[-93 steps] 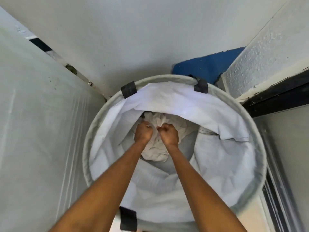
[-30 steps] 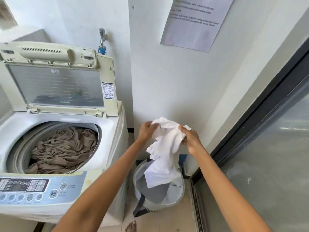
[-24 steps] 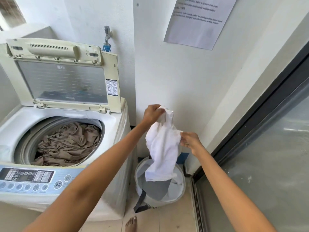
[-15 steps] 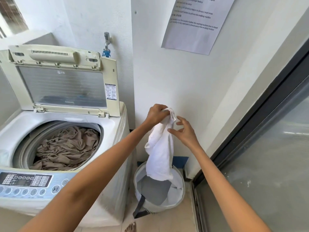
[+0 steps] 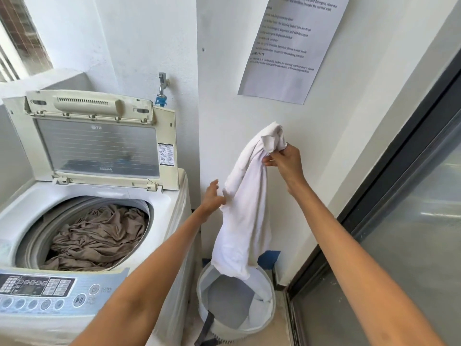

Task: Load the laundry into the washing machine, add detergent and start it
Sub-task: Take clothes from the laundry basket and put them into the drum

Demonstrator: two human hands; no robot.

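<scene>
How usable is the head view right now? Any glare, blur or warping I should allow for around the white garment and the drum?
Head view: bright, even daylight; the white garment nearly merges with the white wall, its edges faint. Wide-angle warping bends the glass door frame and wall lines. Reflections streak the glass. The drum's tan laundry is sharp; the right hand and left hand show no marked blur.

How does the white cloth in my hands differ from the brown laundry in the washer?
The white cloth hangs long from the right hand; the brown laundry lies crumpled in the drum. The white cloth is outside the washing machine, over the hamper; the brown laundry is already loaded. Both are wrinkled fabric.
</scene>
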